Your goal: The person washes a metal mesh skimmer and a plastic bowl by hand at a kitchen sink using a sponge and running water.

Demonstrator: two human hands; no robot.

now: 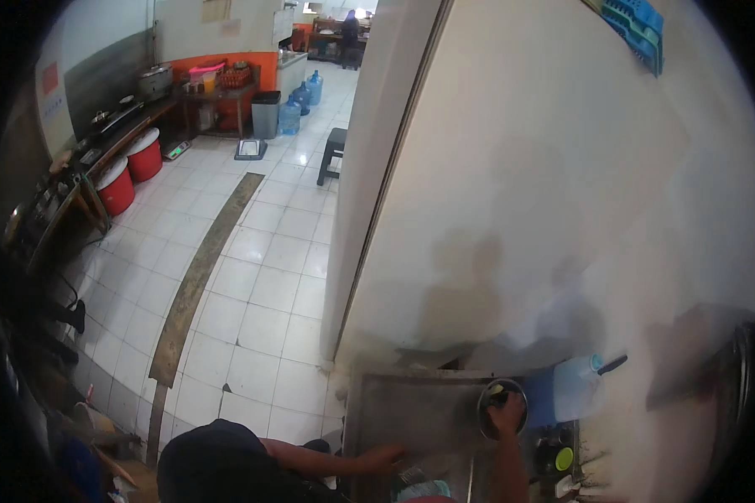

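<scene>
My right hand reaches into a round metal bowl at the far right of a stainless steel sink counter. A small yellow-green item lies in the bowl near my fingertips; whether I grip it is unclear. My left hand is low over the counter's left part, blurred and dim, its fingers hard to make out. Just below it are a clear, shiny item and a pale turquoise item, partly cut off by the lower edge.
A translucent jug of blue liquid stands right of the bowl. Near it are dark jars, one with a lime-green lid. A white wall rises behind the counter. Left lies a tiled floor with a stool and red buckets.
</scene>
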